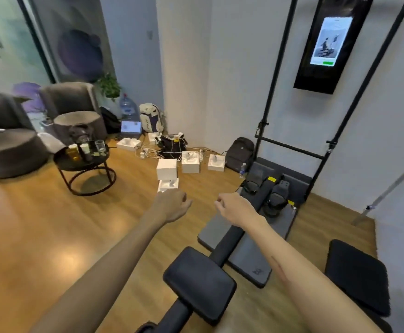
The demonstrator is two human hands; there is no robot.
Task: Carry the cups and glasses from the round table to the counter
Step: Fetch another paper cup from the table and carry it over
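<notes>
A small round black table [64, 162] stands at the left on the wooden floor. On it are several cups and glasses: an amber glass [72, 152], a white-topped dark cup [85, 151] and a clear glass [100, 146]. My left hand [172, 204] and my right hand [234, 207] are stretched out in front of me, well to the right of the table. Both are loosely closed fists and hold nothing. No counter is in view.
A rowing machine [256, 212] with a black seat [199, 283] lies under my arms. White boxes [166, 168], cables, a laptop [130, 128] and bags clutter the floor by the wall. Grey armchairs [11, 150] stand behind the table. A screen [328, 42] hangs on the wall.
</notes>
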